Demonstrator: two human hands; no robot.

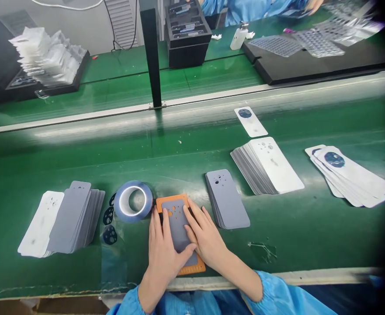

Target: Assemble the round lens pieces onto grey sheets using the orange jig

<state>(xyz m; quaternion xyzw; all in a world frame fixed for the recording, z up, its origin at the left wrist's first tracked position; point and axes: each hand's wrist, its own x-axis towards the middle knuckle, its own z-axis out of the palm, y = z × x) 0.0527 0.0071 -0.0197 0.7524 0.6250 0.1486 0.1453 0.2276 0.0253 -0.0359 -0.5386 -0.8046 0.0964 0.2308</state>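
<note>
Both hands lie flat on the grey panel (178, 227) in its orange frame (194, 267), by the bench's near edge: the left hand (163, 251) with its thumb spread, the right (207, 238) with fingers slightly parted. Beside them sits the tape roll (122, 212).

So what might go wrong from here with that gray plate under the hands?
The gray plate might shift on the orange frame if the left hand and right hand press unevenly. The left hand could nudge the tape roll close beside it. A brush from the right arm might spread the nearby gray stack.
</note>
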